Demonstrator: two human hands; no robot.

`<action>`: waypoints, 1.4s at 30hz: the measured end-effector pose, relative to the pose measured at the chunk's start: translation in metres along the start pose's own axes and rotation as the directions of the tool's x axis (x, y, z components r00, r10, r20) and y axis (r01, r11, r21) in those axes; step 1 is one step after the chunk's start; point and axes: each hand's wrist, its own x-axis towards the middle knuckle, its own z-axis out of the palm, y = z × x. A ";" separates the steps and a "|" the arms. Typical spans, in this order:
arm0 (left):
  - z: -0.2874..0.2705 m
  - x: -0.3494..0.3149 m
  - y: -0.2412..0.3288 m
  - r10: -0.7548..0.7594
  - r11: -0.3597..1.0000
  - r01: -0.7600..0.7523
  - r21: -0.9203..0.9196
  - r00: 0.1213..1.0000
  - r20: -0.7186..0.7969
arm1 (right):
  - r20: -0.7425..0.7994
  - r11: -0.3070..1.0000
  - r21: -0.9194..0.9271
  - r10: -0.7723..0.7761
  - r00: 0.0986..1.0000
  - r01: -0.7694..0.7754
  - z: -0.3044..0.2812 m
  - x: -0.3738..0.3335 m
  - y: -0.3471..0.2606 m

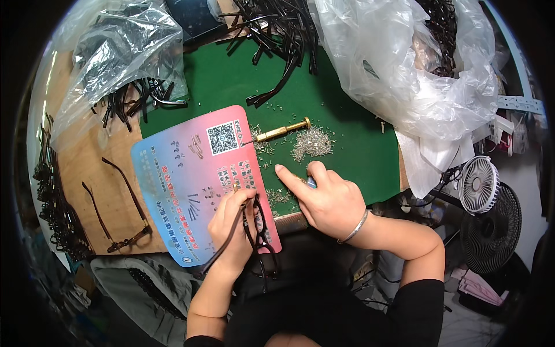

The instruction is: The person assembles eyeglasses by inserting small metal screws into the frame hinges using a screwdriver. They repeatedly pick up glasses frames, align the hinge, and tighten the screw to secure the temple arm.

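Note:
My left hand (227, 228) is closed around a dark eyeglass frame (260, 234) at the near edge of a pink and blue printed card (167, 139). My right hand (335, 199) reaches over the green mat (364, 162) with its index finger stretched out beside small metal screws. A tool with brass and blue parts (311, 183) shows under its curled fingers, mostly hidden. Ahead lies a brass screwdriver (283, 132), its tip over the card's edge. A silver heap of screws (313, 143) sits beyond the right hand, and a smaller heap of screws (280, 197) lies between both hands.
On the left, a brown eyeglass frame (140, 236) rests on the wooden tabletop (92, 208). Dark temple arms (283, 46) are heaped at the back, between a clear plastic bag (127, 43) and a large whitish bag (387, 63). Fans (480, 179) stand at right.

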 end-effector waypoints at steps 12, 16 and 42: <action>0.001 0.004 -0.004 0.016 0.999 -0.016 -0.039 1.000 -0.003 | 0.116 0.994 0.099 -0.056 0.992 0.045 -0.006 0.009 0.007; -0.003 0.007 -0.002 0.016 0.996 -0.010 -0.086 0.998 0.066 | 0.279 0.867 0.494 -0.220 0.935 0.056 -0.026 0.007 0.018; -0.003 0.009 -0.007 0.081 0.997 -0.079 -0.025 0.994 0.074 | 0.144 0.851 0.215 -0.514 0.846 0.480 -0.004 0.032 0.023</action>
